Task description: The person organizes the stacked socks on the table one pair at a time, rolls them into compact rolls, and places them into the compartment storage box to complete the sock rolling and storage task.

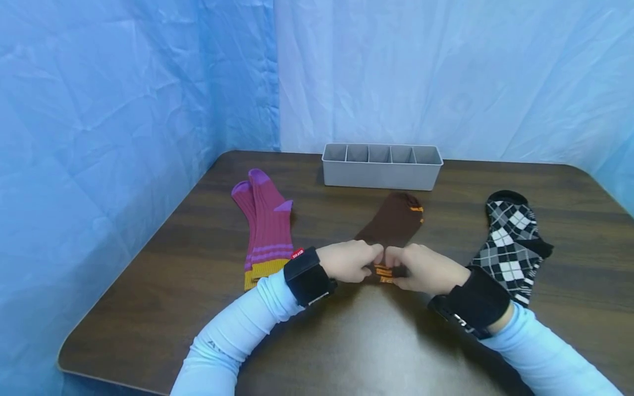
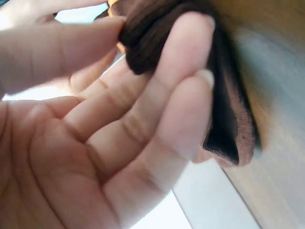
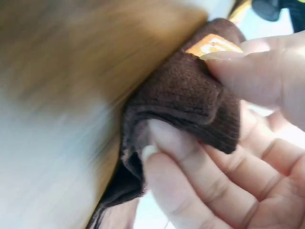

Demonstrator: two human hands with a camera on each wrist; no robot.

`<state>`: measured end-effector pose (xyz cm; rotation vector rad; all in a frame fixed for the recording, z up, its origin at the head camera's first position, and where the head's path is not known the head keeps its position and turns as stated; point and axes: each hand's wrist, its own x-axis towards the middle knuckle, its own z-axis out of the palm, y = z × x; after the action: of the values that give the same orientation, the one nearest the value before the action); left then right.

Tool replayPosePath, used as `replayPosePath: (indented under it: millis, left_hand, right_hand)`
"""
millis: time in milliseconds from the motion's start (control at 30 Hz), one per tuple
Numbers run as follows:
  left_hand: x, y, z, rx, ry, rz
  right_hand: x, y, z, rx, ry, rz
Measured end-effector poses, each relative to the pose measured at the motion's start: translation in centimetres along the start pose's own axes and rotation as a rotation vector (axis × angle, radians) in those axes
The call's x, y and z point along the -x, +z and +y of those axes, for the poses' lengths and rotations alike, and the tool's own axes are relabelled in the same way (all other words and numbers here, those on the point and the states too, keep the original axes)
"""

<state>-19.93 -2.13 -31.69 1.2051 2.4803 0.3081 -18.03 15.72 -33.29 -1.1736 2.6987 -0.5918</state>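
A brown sock [image 1: 393, 220] with orange marks lies on the table in front of me, toe pointing away and to the right. At its near end, my left hand [image 1: 349, 260] pinches one side of the cuff between thumb and fingers. The other side is pinched by my right hand [image 1: 426, 269], close beside the left. In the right wrist view the brown fabric [image 3: 176, 86] is folded over, with the thumb beside an orange patch [image 3: 212, 46] and fingertips under the fold. Bunched dark fabric [image 2: 147, 43] shows between thumb and fingers in the left wrist view.
Purple socks with yellow cuffs [image 1: 269, 231] lie left, partly behind my left wrist. Black, grey and white argyle socks [image 1: 510, 236] lie right, partly behind my right wrist. A grey divided box [image 1: 378, 175] stands at the back of the dark wooden table [image 1: 148, 308]. Blue sheeting hangs behind.
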Motion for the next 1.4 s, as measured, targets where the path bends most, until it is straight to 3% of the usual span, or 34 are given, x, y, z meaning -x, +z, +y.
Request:
replayPosePath:
  millis: [100, 233, 400, 500, 600, 867, 1100, 1400]
  left_hand:
    - [0.1, -0.1, 0.0, 0.061, -0.031, -0.060]
    - [0.3, -0.2, 0.2, 0.010, -0.050, -0.079]
    - [0.3, -0.1, 0.4, -0.153, -0.062, 0.013]
    - [0.3, 0.1, 0.7, -0.187, -0.029, 0.087]
    - [0.4, 0.2, 1.0, -0.191, 0.018, 0.123]
    - [0.4, 0.6, 1.6, -0.246, 0.010, 0.113]
    - [0.0, 1.1, 1.7, -0.321, 0.001, 0.155]
    - [-0.2, 1.3, 1.7, -0.273, 0.003, 0.166]
  right_hand:
    - [0.1, -0.1, 0.0, -0.061, -0.041, -0.033]
    - [0.2, -0.2, -0.3, -0.087, -0.041, -0.063]
    - [0.2, -0.1, -0.5, 0.000, -0.015, -0.021]
    - [0.2, 0.0, -0.5, 0.037, -0.015, 0.014]
    - [0.2, 0.0, -0.5, 0.038, -0.006, 0.021]
    - [0.0, 0.0, -0.5, 0.031, 0.016, 0.001]
    - [0.0, 0.0, -0.4, -0.013, 0.051, 0.008]
    - [0.0, 0.0, -0.3, -0.018, 0.090, 0.001]
